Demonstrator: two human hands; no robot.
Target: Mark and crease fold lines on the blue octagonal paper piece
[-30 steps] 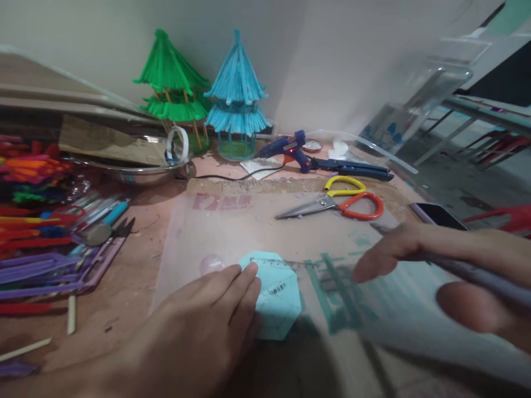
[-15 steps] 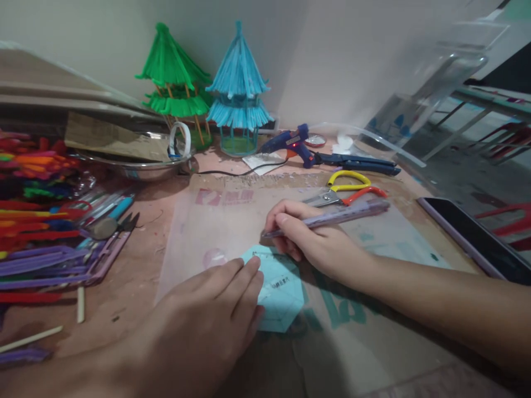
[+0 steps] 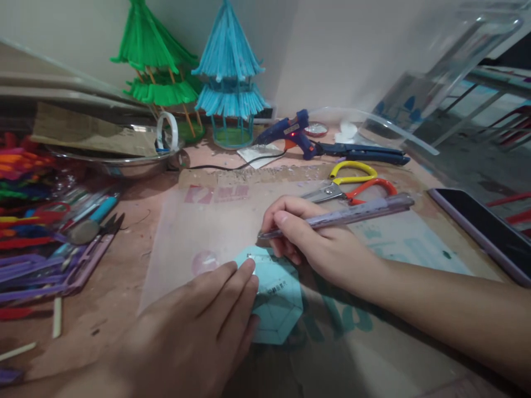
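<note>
Our right grip (image 3: 319, 249) is clamping its fingers on a purple pen (image 3: 352, 213), and the pen tip is pointing at the upper edge of the light blue paper hexagon (image 3: 280, 301). We are pressing our left grip (image 3: 194, 337) flat, fingers stretched, on the hexagon's left side. The hexagon is lying on the tabletop (image 3: 124, 282), near the scissors (image 3: 348, 188).

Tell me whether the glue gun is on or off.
On, it seems: a small red light glows on the blue glue gun, whose black cord trails leftward.
</note>
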